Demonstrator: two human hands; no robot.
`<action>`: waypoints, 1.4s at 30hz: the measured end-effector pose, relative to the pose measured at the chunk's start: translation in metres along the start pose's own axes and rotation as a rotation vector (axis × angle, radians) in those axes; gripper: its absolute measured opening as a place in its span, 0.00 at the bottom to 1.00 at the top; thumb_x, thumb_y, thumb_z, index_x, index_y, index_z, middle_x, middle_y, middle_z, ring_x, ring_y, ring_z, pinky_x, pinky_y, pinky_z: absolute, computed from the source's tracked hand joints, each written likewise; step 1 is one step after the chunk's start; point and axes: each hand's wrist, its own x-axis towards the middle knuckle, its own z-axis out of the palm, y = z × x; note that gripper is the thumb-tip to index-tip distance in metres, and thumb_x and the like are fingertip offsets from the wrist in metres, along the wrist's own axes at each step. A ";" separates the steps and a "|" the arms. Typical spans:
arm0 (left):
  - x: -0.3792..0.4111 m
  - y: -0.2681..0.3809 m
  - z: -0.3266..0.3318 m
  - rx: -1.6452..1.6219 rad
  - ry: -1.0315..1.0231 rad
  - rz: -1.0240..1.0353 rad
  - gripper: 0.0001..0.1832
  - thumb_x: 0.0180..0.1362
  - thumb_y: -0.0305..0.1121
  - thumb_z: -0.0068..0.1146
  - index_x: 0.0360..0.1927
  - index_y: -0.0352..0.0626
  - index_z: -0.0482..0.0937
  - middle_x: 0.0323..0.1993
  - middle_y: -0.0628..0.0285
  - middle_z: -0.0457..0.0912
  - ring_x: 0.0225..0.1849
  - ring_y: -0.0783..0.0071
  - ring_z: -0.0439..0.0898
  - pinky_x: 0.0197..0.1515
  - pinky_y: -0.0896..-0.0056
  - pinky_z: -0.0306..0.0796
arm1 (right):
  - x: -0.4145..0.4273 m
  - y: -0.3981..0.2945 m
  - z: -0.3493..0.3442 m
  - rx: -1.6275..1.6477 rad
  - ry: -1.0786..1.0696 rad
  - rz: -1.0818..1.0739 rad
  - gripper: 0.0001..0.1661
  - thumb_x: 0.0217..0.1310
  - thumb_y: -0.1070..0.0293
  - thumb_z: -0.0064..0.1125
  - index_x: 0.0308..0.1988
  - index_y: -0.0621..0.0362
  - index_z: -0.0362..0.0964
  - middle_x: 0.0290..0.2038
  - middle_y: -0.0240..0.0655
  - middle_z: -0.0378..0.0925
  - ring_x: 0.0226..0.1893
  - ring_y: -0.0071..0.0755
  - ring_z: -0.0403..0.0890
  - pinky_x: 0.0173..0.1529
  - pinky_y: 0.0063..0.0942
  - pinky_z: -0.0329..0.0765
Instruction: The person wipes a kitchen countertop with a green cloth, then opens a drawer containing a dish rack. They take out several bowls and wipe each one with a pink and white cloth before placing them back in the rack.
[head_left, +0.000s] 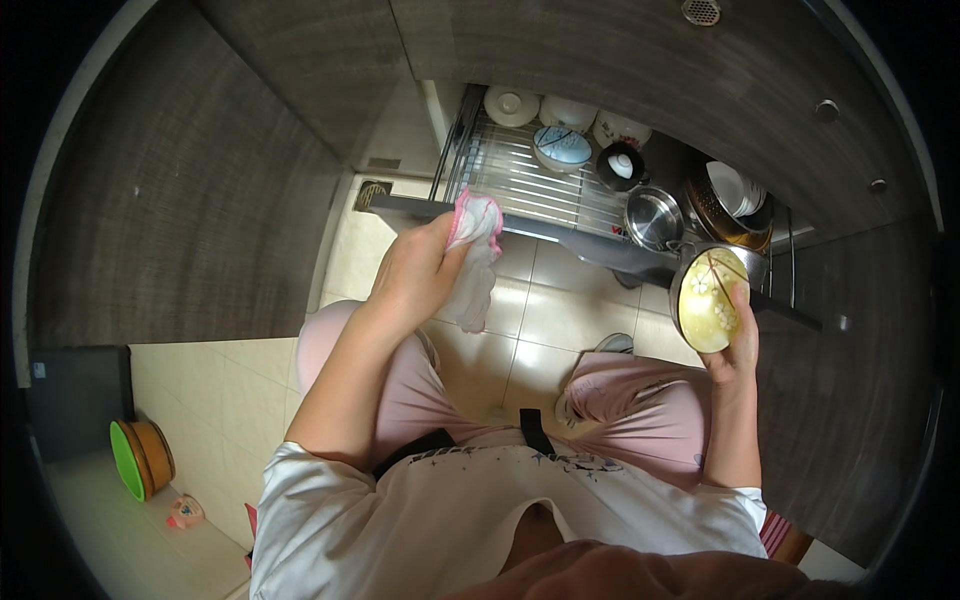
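Note:
A white cloth with pink edging (480, 225) is pinched in my left hand (412, 274), and its lower part hangs loose over the front of a pulled-out wire dish drawer (517, 169). My right hand (739, 337) grips a yellow bowl with a flower pattern (709, 304), held at the right end of the drawer front. Inside the drawer, a blue patterned bowl (562, 146) sits before several white bowls (568, 112). Beside it are a small black bowl (621, 166) with a white piece in it and a stainless steel pot (654, 217).
A brown colander (701, 199) holding white bowls (731, 187) stands at the drawer's right. Dark wood-grain cabinet fronts (195, 187) border both sides. A floor drain (371, 195) lies left of the drawer. Green and orange basins (142, 461) and a pink bottle (186, 512) are behind me at left.

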 end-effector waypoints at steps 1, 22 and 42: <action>0.002 0.001 -0.003 0.012 -0.030 -0.022 0.12 0.55 0.26 0.48 0.43 0.38 0.74 0.32 0.43 0.78 0.37 0.46 0.78 0.38 0.59 0.71 | -0.006 -0.002 0.002 0.013 0.013 0.022 0.25 0.63 0.59 0.50 0.54 0.63 0.62 0.49 0.43 0.74 0.46 0.39 0.78 0.48 0.34 0.78; 0.111 0.030 -0.058 -1.456 0.326 -0.072 0.20 0.65 0.32 0.38 0.57 0.32 0.65 0.50 0.52 0.75 0.51 0.59 0.75 0.57 0.57 0.67 | 0.025 -0.064 0.161 -0.318 -0.308 0.246 0.32 0.65 0.47 0.43 0.58 0.60 0.58 0.51 0.45 0.71 0.47 0.38 0.78 0.42 0.35 0.82; 0.072 0.081 0.068 0.161 0.090 0.648 0.12 0.47 0.22 0.48 0.37 0.36 0.74 0.35 0.53 0.74 0.40 0.55 0.73 0.44 0.61 0.66 | 0.038 0.012 0.143 -0.544 -0.356 -0.253 0.32 0.63 0.45 0.47 0.53 0.61 0.65 0.41 0.35 0.73 0.38 0.23 0.74 0.39 0.21 0.75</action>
